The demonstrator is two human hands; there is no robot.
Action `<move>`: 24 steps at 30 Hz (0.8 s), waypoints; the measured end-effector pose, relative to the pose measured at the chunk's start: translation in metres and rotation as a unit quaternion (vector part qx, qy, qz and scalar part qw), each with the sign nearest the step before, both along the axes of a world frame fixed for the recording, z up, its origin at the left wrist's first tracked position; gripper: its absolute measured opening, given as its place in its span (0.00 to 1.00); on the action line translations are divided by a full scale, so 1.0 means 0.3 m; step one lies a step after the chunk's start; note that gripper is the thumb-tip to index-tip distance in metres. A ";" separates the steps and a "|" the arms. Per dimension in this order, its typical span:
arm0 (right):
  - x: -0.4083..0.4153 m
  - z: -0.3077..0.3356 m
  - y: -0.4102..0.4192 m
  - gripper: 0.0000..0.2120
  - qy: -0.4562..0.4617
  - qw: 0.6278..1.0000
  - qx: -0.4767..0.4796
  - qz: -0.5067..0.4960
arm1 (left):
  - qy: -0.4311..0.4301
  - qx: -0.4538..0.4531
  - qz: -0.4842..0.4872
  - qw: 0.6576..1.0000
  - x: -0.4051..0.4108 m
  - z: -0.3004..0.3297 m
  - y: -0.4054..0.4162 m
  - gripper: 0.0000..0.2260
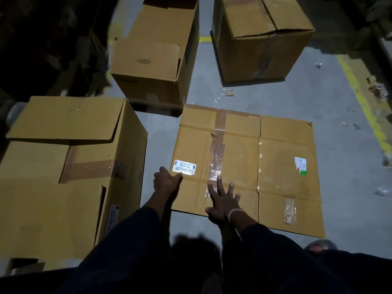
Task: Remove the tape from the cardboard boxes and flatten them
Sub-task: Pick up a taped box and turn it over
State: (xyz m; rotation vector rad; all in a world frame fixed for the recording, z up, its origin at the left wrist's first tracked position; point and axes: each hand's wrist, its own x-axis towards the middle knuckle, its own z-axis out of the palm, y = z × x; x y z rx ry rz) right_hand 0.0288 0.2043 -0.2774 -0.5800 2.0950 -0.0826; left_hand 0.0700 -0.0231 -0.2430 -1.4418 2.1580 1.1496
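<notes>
A flattened cardboard box point(284, 166) lies on the grey floor in front of me, with a strip of clear tape point(217, 153) running down its left panel and a white label point(184, 165) near its left edge. My left hand point(166, 182) grips the box's left edge beside the label, thumb on top. Further right, my right hand point(222, 198) presses flat on the cardboard with fingers spread, fingertips at the lower end of the tape. A smaller tape patch point(289, 211) sits on the lower right flap.
Three standing boxes surround the flat one: a large open box point(63, 166) at my left, an open box point(154, 60) behind it, and a taped box point(261, 39) at the back right. Tape scraps point(227, 94) litter the floor. A yellow floor line point(364, 102) runs along the right.
</notes>
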 end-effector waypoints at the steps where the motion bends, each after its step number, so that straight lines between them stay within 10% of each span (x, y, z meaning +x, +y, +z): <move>1: 0.000 0.013 0.008 0.48 0.001 1.000 -0.002 -0.001 | 0.004 0.026 0.011 1.000 -0.001 0.002 -0.019 0.36; 24: 0.167 0.847 0.127 0.29 0.109 0.898 -0.269 -0.330 | 0.173 0.279 -0.078 0.941 -0.007 0.816 0.381 0.09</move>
